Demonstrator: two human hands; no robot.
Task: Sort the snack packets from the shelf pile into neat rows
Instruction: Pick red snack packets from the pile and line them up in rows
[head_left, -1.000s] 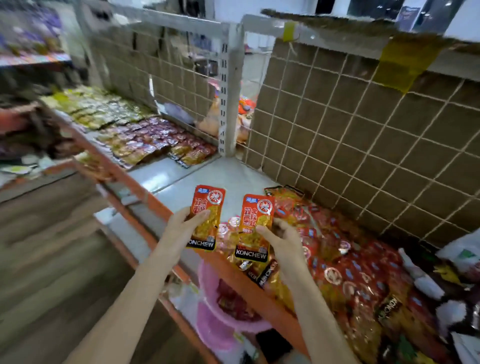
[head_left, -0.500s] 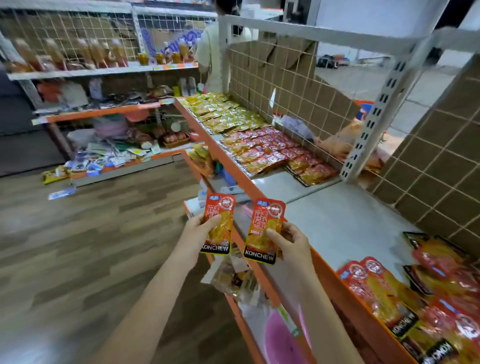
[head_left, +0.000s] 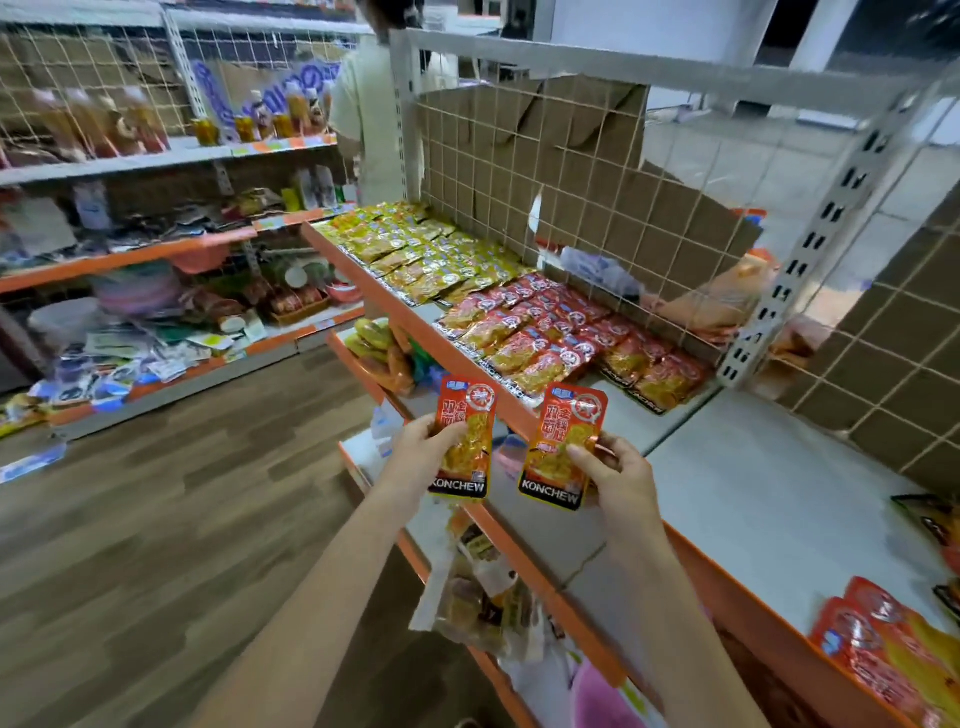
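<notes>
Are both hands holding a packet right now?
Yes, the left hand grips one red packet and the right hand pinches another packet.

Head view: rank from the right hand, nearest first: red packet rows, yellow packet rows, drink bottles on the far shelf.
From the right hand:
1. Red packet rows, just ahead on the same shelf.
2. Yellow packet rows, beyond the red ones, at the shelf's far end.
3. Drink bottles, across the aisle, upper left.

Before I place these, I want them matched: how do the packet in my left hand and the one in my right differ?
The left packet stands almost upright; the right packet leans right. The left hand grips its packet from the left edge, the right hand from the right edge. Both are orange KONCHEW packets of one design.
</notes>
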